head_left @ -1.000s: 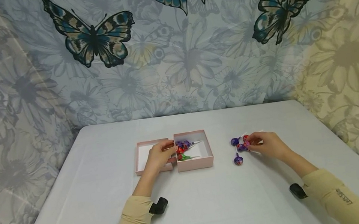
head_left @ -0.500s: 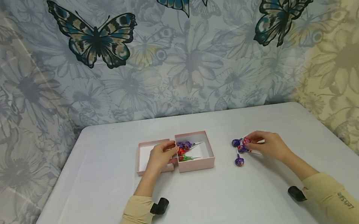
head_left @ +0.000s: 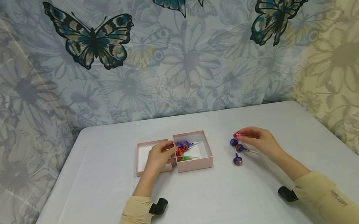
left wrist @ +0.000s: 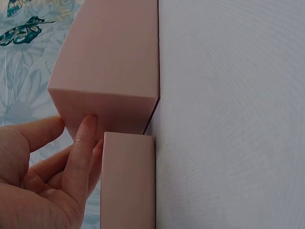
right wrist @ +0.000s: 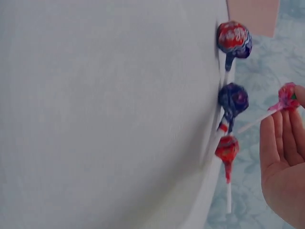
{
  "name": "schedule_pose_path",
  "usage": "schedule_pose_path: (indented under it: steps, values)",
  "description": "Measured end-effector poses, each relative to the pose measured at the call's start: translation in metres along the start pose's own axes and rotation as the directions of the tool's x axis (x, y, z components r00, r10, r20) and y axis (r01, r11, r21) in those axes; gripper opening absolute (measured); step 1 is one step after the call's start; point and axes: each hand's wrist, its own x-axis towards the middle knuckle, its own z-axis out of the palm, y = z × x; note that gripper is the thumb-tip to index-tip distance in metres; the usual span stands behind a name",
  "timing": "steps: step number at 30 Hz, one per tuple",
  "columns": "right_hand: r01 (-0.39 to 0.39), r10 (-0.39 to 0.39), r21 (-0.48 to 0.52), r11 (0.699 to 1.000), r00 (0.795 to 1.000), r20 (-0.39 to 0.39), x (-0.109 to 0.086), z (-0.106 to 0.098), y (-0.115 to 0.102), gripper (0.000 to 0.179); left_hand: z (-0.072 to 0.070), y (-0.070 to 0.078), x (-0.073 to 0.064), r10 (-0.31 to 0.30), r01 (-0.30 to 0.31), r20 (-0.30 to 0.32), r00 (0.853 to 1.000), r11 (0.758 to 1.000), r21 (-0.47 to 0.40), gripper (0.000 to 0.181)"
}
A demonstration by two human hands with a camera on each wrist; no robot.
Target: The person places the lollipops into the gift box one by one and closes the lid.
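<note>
At the far left, flowered cloth (head_left: 33, 86) with printed butterflies (head_left: 93, 43) rises behind the white table (head_left: 212, 202). The pale left sleeve (head_left: 128, 217) comes in from the near edge, a black camera (head_left: 158, 206) at its wrist. Beyond it lies the pink lid (head_left: 144, 155), open side up, partly covered by the left hand (head_left: 159, 156). That hand's fingers are extended and lightly bent, gripping nothing, and in the left wrist view one fingertip touches the box's outer side. The pink box (head_left: 195, 166) stands just right of the lid. Inside it, purple lollipops (head_left: 185, 145), a red one (head_left: 180, 151) and a green one (head_left: 183, 157) have their heads toward the left wall; the green one's stick points right. Further right, well apart from the box, purple lollipops (head_left: 233, 142) lie in a loose cluster; the nearest one's stick points away from the person, another's runs right and slightly toward them. The right wrist view also shows a red-orange lollipop (right wrist: 228, 149). Above the cluster, the right hand (head_left: 260, 139) pinches the pink lollipop (head_left: 236, 134) by its head between thumb and fingers; in the right wrist view its long axis is slanted, head at upper right and stick pointing down and left. The right sleeve (head_left: 326, 194) and another camera (head_left: 287, 194) follow.
</note>
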Motion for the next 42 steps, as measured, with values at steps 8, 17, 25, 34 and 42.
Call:
schedule_pose_path:
  steps: [8, 17, 25, 34, 42]
  values:
    - [-0.041, 0.031, 0.229, 0.973, 0.998, 0.049, 0.007, 0.013, -0.017, 0.055, -0.003, -0.002, 0.001, 0.006, -0.006, -0.01, 1.0, 1.0, 0.012, 0.042]
    - [-0.061, 0.034, 0.309, 0.949, 0.995, 0.092, 0.016, 0.028, -0.044, 0.055, -0.005, -0.002, 0.002, 0.011, -0.011, -0.012, 1.0, 1.0, 0.014, 0.042]
    - [-0.046, -0.003, 0.424, 0.905, 0.994, 0.114, 0.024, 0.047, -0.072, 0.049, -0.005, -0.002, 0.004, 0.008, -0.008, -0.007, 1.0, 1.0, 0.005, 0.041]
    - [-0.023, -0.072, 0.454, 0.891, 0.979, 0.19, 0.029, 0.071, -0.094, 0.047, -0.004, -0.002, 0.003, 0.004, -0.004, 0.001, 1.0, 1.0, 0.01, 0.042]
    - [0.001, -0.103, 0.39, 0.921, 0.965, 0.239, 0.032, 0.092, -0.102, 0.039, -0.004, -0.001, 0.003, 0.012, -0.012, 0.0, 1.0, 1.0, 0.022, 0.041]
